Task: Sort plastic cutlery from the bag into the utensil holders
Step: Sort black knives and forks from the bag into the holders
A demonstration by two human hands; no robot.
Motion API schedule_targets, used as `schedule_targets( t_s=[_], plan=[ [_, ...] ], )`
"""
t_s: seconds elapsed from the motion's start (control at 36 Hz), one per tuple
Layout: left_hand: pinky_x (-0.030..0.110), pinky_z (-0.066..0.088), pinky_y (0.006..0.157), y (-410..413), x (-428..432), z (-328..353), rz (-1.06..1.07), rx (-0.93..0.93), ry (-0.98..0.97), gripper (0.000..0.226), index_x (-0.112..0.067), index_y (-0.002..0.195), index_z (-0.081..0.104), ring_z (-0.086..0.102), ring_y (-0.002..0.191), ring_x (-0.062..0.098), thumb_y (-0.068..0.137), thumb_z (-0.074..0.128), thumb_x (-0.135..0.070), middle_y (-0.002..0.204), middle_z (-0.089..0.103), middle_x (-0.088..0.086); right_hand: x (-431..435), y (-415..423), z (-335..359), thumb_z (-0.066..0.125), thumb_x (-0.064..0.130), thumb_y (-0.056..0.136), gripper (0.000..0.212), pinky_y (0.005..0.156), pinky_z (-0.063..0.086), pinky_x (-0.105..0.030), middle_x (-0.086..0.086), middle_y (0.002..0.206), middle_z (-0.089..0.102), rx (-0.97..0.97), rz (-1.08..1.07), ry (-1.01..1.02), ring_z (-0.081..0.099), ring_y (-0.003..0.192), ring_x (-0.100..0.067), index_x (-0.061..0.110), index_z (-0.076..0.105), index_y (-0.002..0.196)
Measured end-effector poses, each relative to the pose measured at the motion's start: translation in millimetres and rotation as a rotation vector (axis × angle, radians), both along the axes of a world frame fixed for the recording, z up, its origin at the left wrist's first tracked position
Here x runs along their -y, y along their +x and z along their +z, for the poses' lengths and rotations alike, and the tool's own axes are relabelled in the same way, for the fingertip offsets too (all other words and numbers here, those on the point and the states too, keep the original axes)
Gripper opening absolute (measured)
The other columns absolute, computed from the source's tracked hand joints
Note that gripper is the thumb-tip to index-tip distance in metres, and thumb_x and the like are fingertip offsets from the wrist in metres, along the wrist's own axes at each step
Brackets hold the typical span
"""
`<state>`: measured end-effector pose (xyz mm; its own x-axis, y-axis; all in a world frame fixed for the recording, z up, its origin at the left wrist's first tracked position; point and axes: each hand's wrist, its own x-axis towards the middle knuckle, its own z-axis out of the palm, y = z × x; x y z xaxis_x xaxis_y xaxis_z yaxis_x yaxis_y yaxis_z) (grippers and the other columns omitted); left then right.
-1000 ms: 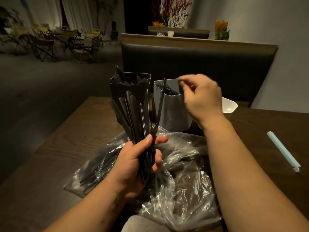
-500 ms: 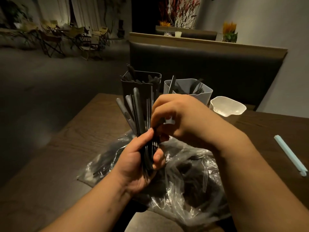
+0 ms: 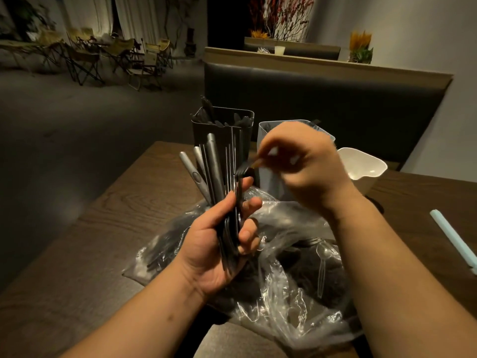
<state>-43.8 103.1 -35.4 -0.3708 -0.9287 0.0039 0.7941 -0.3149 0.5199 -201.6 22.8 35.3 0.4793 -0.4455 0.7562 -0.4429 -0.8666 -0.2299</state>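
- Left hand [image 3: 214, 244] gripped a bunch of black cutlery [image 3: 214, 164], handles pointing up.
- Right hand [image 3: 307, 169] pinched a blurry fork [image 3: 244, 170] just above that bunch.
- Clear bag [image 3: 284, 280] lay by the table's [image 3: 116, 215] near edge.
- Black holder [image 3: 222, 125] and white holder [image 3: 271, 182] stood side by side at the far edge.

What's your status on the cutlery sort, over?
Left hand grips cutlery bundle. Right hand pinches one black piece at its top, blurred. Dark holder and grey holder just behind, nothing between.

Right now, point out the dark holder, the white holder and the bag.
dark holder [image 3: 222, 131]: head view, upper front wall.
white holder [image 3: 269, 182]: head view, lower front wall.
bag [image 3: 284, 293]: head view, crinkled near side.
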Motion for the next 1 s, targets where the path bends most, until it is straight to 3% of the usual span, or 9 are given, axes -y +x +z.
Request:
schedule_targets(
  t_s=[0.08,0.17,0.33,0.39,0.44,0.61,0.75,0.83,1.0],
  plan=[
    [0.021,0.045,0.040,1.1,2.0,-2.9,-0.011,-0.012,-0.027,0.030,-0.018,0.113,0.075,0.053,0.046,0.011,0.089,0.061,-0.026,0.079,0.062,0.002,6.7,-15.6,0.0,0.058,-0.005,0.086,0.014,0.077,0.056,-0.031,-0.005,0.091,0.063,0.310,-0.120,-0.042,0.063,0.085,-0.010,0.002,0.065,0.095],
    [0.023,0.046,0.043,1.3,3.0,-6.7,-0.037,0.027,-0.054,0.034,-0.022,0.115,0.075,0.057,0.050,0.013,0.084,0.063,-0.027,0.079,0.062,0.002,15.6,-33.4,-2.2,0.061,0.010,0.096,0.009,0.072,0.056,-0.046,-0.011,0.092,0.065,0.515,-0.303,-0.128,0.067,0.085,-0.025,0.002,0.062,0.100],
    [0.022,0.046,0.046,-3.6,0.6,-6.0,0.011,0.231,-0.071,0.028,-0.017,0.108,0.071,0.061,0.060,0.016,0.080,0.066,-0.021,0.078,0.063,0.001,26.5,-42.7,-10.1,0.064,0.019,0.094,0.013,0.076,0.059,-0.034,0.015,0.091,0.058,0.692,-0.469,-0.025,0.067,0.088,-0.008,0.013,0.058,0.104],
    [0.021,0.045,0.050,-4.3,-0.7,-5.7,-0.006,0.322,-0.097,0.012,-0.015,0.089,0.068,0.059,0.060,0.014,0.082,0.066,-0.024,0.074,0.060,0.000,30.8,-44.1,-15.5,0.066,0.023,0.094,0.013,0.076,0.056,-0.023,0.018,0.089,0.058,0.584,-0.549,0.036,0.062,0.085,0.003,0.016,0.061,0.103],
    [0.022,0.043,0.052,-5.1,-1.8,-6.3,-0.031,0.374,-0.118,0.013,-0.015,0.079,0.066,0.056,0.058,0.012,0.083,0.067,-0.026,0.071,0.057,-0.001,34.8,-45.5,-21.2,0.065,0.025,0.094,0.012,0.075,0.057,-0.030,0.012,0.090,0.064,0.457,-0.605,0.083,0.062,0.082,-0.002,0.017,0.068,0.102],
    [0.022,0.041,0.050,-6.9,-0.1,-9.8,-0.034,0.385,-0.156,0.016,-0.015,0.092,0.068,0.052,0.056,0.012,0.083,0.070,-0.028,0.070,0.053,0.000,36.1,-42.1,-18.7,0.058,0.029,0.098,0.026,0.098,0.042,-0.045,0.001,0.123,0.068,0.128,-0.704,0.189,0.049,0.118,-0.028,0.026,0.072,0.119],
    [0.022,0.039,0.043,-6.5,1.4,-11.2,-0.055,0.287,-0.141,0.033,-0.016,0.113,0.065,0.049,0.051,0.012,0.081,0.072,-0.018,0.068,0.049,0.001,21.1,-37.7,0.6,0.065,0.013,0.088,0.060,0.107,0.036,-0.051,-0.006,0.144,0.050,-0.135,-0.618,0.158,0.037,0.132,-0.032,0.024,0.050,0.145],
    [0.022,0.040,0.041,-1.4,4.6,-13.4,-0.099,0.201,-0.155,0.050,-0.011,0.114,0.062,0.049,0.051,0.013,0.071,0.086,-0.019,0.068,0.048,0.002,2.3,-18.7,10.2,0.074,0.001,0.075,0.096,0.113,0.033,-0.041,-0.004,0.151,0.039,-0.239,-0.401,0.146,0.034,0.137,-0.026,0.032,0.029,0.154],
    [0.018,0.042,0.043,14.3,10.9,-12.9,-0.339,0.181,-0.159,0.031,-0.010,0.066,0.058,0.050,0.046,0.013,0.081,0.078,-0.028,0.059,0.050,0.006,-17.3,23.7,-11.2,0.081,0.017,0.073,0.115,0.118,0.013,-0.064,-0.001,0.165,0.005,-0.593,-0.357,-0.098,-0.002,0.153,-0.031,0.049,0.006,0.154]
  ],
)
